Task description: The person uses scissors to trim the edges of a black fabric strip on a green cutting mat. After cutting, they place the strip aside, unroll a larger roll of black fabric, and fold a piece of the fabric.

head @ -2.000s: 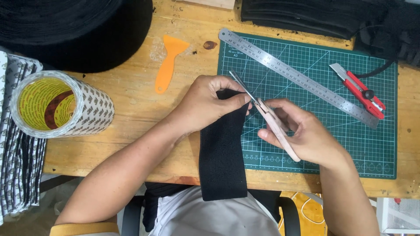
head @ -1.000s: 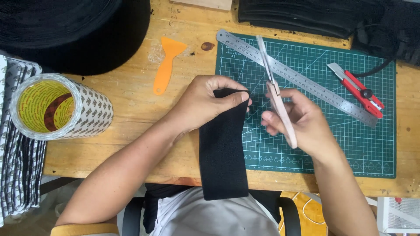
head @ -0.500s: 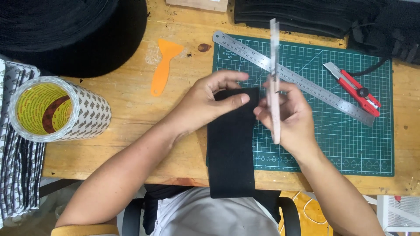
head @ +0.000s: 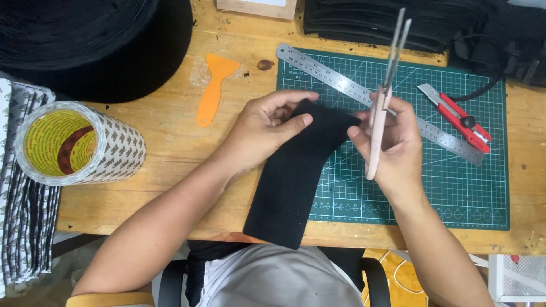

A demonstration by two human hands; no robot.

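A strip of black fabric (head: 293, 176) lies over the front edge of the wooden table and onto the green cutting mat (head: 455, 187). My left hand (head: 267, 125) pinches the strip's upper left corner. My right hand (head: 395, 145) holds pale pink scissors (head: 387, 85) with the blades pointing up and away, slightly parted, while its fingertips touch the strip's upper right corner. The strip's far end is hidden between both hands.
A steel ruler (head: 341, 77) lies diagonally across the mat, with a red utility knife (head: 458, 116) to its right. An orange scraper (head: 213, 85) rests on the wood. A large tape roll (head: 74, 145) stands at left, patterned fabric (head: 23, 227) beside it, black material (head: 85, 40) behind.
My right hand swung the scissors from pointing left at the strip to pointing upward, and moved in to touch the strip's right corner. The strip has shifted slightly right.
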